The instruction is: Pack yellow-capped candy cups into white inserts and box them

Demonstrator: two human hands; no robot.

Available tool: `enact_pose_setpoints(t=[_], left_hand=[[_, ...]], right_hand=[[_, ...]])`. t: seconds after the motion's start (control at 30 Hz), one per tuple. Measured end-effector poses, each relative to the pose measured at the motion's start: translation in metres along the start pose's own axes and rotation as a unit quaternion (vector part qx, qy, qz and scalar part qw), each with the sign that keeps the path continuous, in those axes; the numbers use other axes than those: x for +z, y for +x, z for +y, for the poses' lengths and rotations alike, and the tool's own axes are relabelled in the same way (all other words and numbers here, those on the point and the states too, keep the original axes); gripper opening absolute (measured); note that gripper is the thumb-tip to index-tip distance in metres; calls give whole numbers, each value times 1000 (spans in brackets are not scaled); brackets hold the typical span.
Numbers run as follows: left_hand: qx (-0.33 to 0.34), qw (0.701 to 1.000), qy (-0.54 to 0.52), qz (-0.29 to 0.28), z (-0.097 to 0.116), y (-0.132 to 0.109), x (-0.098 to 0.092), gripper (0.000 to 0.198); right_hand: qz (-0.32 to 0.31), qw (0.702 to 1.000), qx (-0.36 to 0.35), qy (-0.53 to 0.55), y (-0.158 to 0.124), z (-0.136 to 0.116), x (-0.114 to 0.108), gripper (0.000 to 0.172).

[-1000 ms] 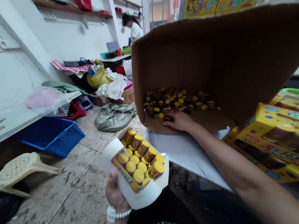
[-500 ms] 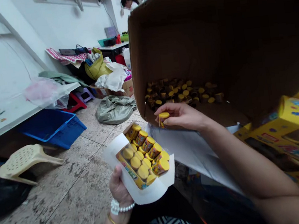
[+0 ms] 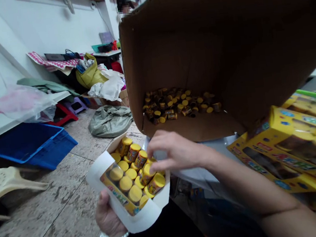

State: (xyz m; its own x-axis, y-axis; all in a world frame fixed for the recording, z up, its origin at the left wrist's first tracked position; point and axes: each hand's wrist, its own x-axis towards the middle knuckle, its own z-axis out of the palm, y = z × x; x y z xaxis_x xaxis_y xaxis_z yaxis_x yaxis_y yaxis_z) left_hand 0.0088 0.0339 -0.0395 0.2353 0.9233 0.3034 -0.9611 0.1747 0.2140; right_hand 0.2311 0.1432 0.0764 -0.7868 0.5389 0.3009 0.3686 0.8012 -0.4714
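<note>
My left hand [image 3: 108,221] grips a small white-and-yellow tray box [image 3: 138,219] from below; it holds several little jars with yellow lids [image 3: 125,184]. My right hand [image 3: 173,153] hovers over the tray's far right corner, fingers pinched on one yellow-lidded jar [image 3: 147,172] set among the others. Just behind stands a large cardboard box [image 3: 224,50] tipped on its side, with a heap of the same jars [image 3: 179,104] along its lower wall.
Yellow printed cartons [image 3: 289,145] are stacked at the right. A blue crate [image 3: 30,146], a cream plastic stool [image 3: 2,183] and a grey-green sack [image 3: 109,120] lie on the speckled floor at the left. Another person stands far back by a table.
My right hand left the big cardboard box with one jar and came down to the tray. The tray shifted slightly left and lower in view.
</note>
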Motion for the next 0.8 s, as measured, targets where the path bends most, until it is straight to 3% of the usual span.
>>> enact_pose_setpoints(t=[0.07, 0.17, 0.27, 0.37, 0.5, 0.63, 0.73, 0.8], left_hand=[[-6, 1000, -17, -15, 0, 1, 1, 33], [0, 1000, -16, -1, -4, 2, 5, 34], [16, 998, 26, 57, -10, -1, 6, 33], [31, 992, 65, 100, -15, -4, 4, 34], [25, 992, 67, 109, -22, -1, 11, 31], [1, 994, 52, 92, -31, 6, 24, 27], [-18, 994, 57, 91, -31, 7, 24, 27], [-24, 993, 69, 94, -27, 6, 20, 30]], right_hand=[[82, 985, 107, -107, -5, 33, -12, 25], [165, 915, 283, -236, -15, 91, -17, 23], [148, 908, 317, -231, -25, 134, -4, 34], [140, 915, 313, -211, -30, 153, 11, 37], [155, 928, 292, -172, -31, 162, 15, 28], [210, 917, 312, -134, -26, 160, 9, 22], [213, 930, 287, -90, -16, 134, 3, 25], [186, 959, 212, -18, -10, 101, -1, 27]])
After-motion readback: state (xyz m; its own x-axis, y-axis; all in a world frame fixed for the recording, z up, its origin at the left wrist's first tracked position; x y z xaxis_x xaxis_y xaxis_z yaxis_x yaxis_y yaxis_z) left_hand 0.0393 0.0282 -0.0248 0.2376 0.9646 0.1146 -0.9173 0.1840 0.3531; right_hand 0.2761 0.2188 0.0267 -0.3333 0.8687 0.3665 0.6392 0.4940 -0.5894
